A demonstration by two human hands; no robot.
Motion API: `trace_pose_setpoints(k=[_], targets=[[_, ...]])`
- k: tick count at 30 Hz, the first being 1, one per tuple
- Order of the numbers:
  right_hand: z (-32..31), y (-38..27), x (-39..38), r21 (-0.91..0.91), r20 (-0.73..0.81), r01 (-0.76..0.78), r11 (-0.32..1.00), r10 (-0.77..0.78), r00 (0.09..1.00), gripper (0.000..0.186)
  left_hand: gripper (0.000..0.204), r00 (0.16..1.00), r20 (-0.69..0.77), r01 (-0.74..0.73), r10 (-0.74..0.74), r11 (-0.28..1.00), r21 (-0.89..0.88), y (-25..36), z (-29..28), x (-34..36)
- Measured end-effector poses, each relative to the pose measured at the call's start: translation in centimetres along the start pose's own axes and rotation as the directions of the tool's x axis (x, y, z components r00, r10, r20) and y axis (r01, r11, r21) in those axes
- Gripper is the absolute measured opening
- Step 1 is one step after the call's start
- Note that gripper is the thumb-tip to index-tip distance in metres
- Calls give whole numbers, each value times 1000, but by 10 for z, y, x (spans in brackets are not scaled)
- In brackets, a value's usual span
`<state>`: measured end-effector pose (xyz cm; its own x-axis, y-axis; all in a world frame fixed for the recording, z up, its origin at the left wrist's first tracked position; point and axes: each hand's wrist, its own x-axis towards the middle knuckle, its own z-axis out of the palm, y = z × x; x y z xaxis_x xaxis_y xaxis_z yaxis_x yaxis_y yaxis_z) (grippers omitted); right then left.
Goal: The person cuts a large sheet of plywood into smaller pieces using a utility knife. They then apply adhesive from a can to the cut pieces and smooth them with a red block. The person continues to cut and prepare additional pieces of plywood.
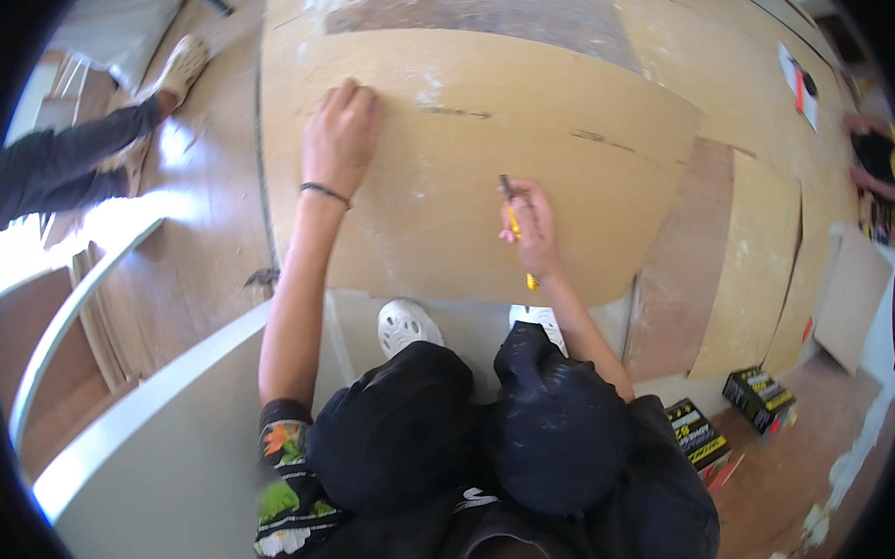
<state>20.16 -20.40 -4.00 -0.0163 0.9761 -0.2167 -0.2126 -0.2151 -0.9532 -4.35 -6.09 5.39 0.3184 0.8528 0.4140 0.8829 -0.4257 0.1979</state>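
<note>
My left hand rests on the upper left part of a tan board, its fingers slightly bent against the surface. Short dark pencil-like marks run across the board to its right. My right hand is closed round a slim yellow-and-black hand tool, its dark end pointing up and away from me over the board. I cannot make out exactly what kind of tool it is. My feet in white clogs are at the board's near edge, below my bent knees.
Another person's legs are at the left, near a curved white strip. Further boards lie to the right, with a red-and-white item at upper right. Two black-and-yellow boxes sit lower right. Part of another person shows far right.
</note>
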Motion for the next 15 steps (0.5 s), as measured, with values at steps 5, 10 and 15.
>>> trace_pose_setpoints(k=[5, 10, 15], targets=[[0, -3, -1, 19, 3, -24, 1000, 24, 1000, 22, 7, 992, 122, -27, 23, 999, 30, 2, -6, 10], [1, -11, -2, 12, 13, -26, 1000, 26, 1000, 21, 10, 976, 217, -18, 7, 999, 48, 2, -7, 19], [-1, -10, -2, -20, 23, 8, 1000, -8, 1000, 22, 14, 959, 284, -7, 24, 998, -59, -19, 0, 28]])
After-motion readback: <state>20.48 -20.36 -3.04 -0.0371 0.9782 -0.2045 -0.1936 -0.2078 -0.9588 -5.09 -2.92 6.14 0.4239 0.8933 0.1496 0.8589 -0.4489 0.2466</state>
